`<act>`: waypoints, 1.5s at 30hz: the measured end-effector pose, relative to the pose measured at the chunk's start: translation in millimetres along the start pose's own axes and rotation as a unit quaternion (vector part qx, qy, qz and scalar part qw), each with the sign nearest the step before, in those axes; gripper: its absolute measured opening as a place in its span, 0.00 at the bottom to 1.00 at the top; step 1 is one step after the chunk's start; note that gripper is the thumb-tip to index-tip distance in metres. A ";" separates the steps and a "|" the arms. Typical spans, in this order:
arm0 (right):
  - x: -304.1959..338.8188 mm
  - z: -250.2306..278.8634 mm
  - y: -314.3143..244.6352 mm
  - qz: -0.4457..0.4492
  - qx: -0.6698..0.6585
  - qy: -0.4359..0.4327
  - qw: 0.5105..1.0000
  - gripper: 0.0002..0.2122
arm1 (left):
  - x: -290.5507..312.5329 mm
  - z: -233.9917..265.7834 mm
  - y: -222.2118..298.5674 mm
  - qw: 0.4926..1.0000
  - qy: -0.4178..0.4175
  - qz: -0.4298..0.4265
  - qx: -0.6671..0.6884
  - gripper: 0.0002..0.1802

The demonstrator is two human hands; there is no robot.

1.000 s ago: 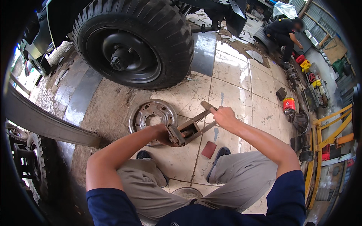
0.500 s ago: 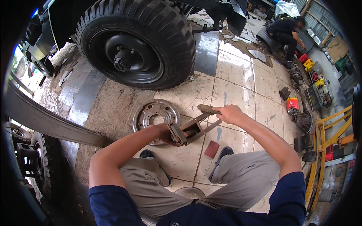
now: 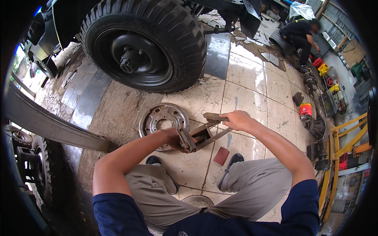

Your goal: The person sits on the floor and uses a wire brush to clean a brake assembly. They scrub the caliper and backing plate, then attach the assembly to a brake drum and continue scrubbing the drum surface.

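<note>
I sit on a tiled floor with both arms stretched out over my knees. My left hand (image 3: pixel 173 138) grips the near end of a rusty curved brake shoe (image 3: pixel 201 135). My right hand (image 3: pixel 238 120) holds its far end, fingers wrapped over the flat lining at the top. The shoe hangs tilted between my hands above the floor. Just beyond my left hand a round metal backing plate (image 3: pixel 162 119) with bolt holes lies flat on the tiles.
A large black truck tyre (image 3: pixel 145 43) on its wheel stands ahead. A small dark red pad (image 3: pixel 221 155) lies between my shoes. Another person (image 3: pixel 299 33) crouches at the far right near red and yellow containers. A yellow metal frame (image 3: pixel 342 145) stands at right.
The view has shifted slightly. My right hand slid along the shoe's top lining; the shoe stays held between both hands at much the same tilt.
</note>
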State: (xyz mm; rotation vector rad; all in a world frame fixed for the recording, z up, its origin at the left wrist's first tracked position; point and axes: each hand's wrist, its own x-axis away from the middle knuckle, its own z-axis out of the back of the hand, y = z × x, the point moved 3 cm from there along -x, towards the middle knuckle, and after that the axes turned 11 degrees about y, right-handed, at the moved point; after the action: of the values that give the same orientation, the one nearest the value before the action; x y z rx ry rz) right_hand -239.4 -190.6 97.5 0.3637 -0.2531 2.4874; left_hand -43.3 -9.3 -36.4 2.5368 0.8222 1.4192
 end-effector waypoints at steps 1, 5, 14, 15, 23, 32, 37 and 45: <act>-1.4 -2.6 0.5 -0.001 0.012 0.009 1.000 0.21 | 1.4 0.6 0.3 1.000 0.015 0.004 0.004 0.18; -6.9 -6.0 -7.7 0.027 -0.011 0.019 0.999 0.20 | -1.2 19.2 -8.0 0.990 0.004 -0.101 -0.101 0.17; -4.7 -8.5 3.1 0.039 -0.006 0.024 0.999 0.22 | -8.9 18.0 -10.8 0.976 -0.059 -0.152 -0.147 0.18; -4.5 -9.4 6.3 0.048 -0.015 0.019 0.999 0.22 | -8.3 15.4 -12.7 0.957 -0.065 -0.200 -0.199 0.19; -8.0 -7.9 14.0 0.011 -0.021 0.026 0.999 0.22 | -1.2 11.4 -16.7 0.751 -0.008 -0.349 -0.561 0.30; 2.7 -6.3 -10.1 0.085 -0.003 0.049 0.995 0.20 | -6.2 23.6 -11.8 0.812 0.006 -0.262 -0.521 0.41; 2.2 -10.1 -3.7 0.051 0.025 0.058 0.997 0.21 | -20.5 33.9 -11.0 0.902 0.053 -0.161 -0.397 0.32; -0.9 -4.5 8.0 0.049 0.073 0.077 0.993 0.19 | 49.9 15.9 62.1 0.540 0.254 -0.125 -0.793 0.27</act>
State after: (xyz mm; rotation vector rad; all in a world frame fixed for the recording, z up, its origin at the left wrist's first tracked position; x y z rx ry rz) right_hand -244.4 -196.3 92.3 0.2207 -0.0253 2.6224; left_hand 15.1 -33.7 14.5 0.5627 -0.2355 1.5098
